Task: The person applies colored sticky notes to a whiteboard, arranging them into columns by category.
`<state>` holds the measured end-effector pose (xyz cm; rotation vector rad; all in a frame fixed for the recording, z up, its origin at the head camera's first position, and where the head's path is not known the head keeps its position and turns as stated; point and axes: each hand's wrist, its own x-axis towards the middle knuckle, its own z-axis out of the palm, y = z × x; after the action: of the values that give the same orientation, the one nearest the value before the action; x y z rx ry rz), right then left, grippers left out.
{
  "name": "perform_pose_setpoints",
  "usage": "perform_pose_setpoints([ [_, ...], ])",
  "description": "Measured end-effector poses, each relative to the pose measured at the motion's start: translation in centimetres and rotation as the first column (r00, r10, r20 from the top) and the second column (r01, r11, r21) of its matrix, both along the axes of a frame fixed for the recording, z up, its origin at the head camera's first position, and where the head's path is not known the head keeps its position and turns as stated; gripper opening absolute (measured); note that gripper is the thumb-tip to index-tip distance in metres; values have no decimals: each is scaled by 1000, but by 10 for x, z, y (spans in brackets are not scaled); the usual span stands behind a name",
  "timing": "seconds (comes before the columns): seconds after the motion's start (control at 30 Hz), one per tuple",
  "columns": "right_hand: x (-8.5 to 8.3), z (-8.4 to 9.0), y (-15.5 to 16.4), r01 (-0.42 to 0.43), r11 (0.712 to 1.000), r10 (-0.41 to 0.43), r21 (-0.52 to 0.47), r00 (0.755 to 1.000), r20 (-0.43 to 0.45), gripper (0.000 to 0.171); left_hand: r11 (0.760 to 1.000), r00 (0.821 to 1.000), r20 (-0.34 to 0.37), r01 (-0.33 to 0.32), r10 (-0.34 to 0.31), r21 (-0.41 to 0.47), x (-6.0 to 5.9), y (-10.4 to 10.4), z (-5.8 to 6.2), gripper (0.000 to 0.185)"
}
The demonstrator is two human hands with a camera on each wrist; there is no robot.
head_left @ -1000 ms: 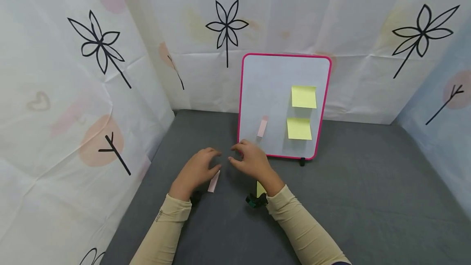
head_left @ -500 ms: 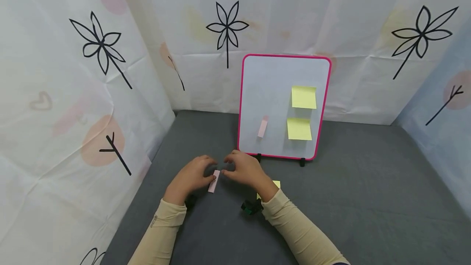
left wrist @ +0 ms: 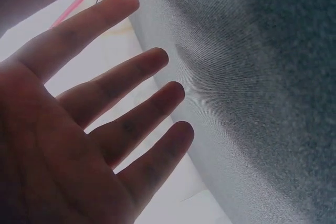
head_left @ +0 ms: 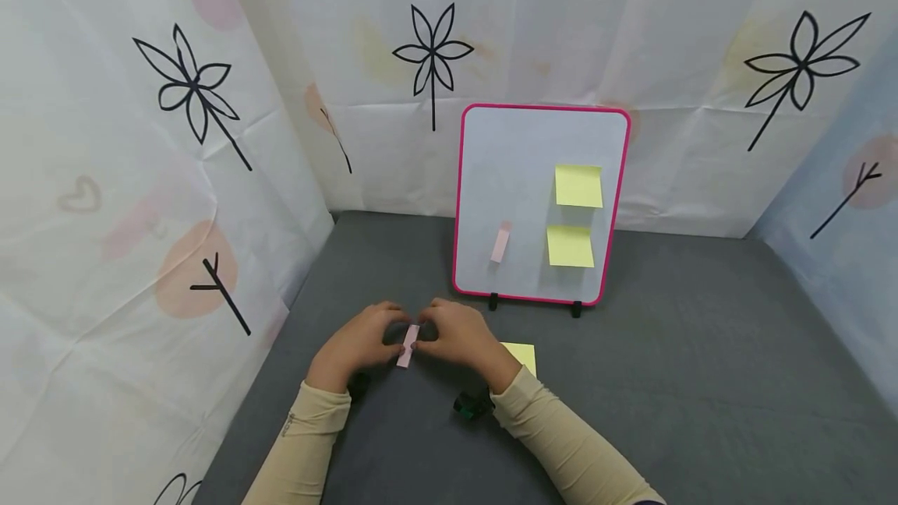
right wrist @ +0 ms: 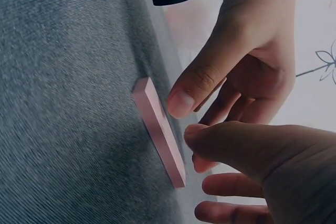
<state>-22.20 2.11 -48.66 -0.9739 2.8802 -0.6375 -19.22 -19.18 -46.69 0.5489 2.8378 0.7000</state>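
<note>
A narrow pink sticky-strip pad [head_left: 408, 345] lies flat on the grey table [head_left: 666, 380], and both hands meet over it. My left hand [head_left: 358, 341] is on its left side with straight fingers [left wrist: 131, 72]; its thumb [right wrist: 184, 100] touches the pad's [right wrist: 157, 132] long edge. My right hand [head_left: 456, 337] comes from the right, with thumb and forefinger tips [right wrist: 199, 135] at the pad's same edge, close together. Neither hand has lifted the pad.
A pink-framed whiteboard [head_left: 522, 154] stands behind the hands, bearing two yellow notes [head_left: 578, 185] [head_left: 570, 245] and one pink strip [head_left: 501, 241]. A yellow note pad [head_left: 521, 355] lies by the right wrist. Patterned white sheets wall in the left, back and right.
Both hands drew back toward me and came together over the pink pad. The right hand left the whiteboard's lower corner, which uncovered the yellow pad on the table.
</note>
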Motion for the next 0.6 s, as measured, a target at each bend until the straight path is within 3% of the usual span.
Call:
perform_pose_setpoints([
  [0.33,3,-4,-5,-8,999,9,32,1000,-8,41,1000,997,68,-22,23,-17,0,0,-1,41],
  [0.6,4,-6,-7,-14,999,15,40,1000,-17,43,1000,997,66,-24,24,-1,1,-1,-2,40],
])
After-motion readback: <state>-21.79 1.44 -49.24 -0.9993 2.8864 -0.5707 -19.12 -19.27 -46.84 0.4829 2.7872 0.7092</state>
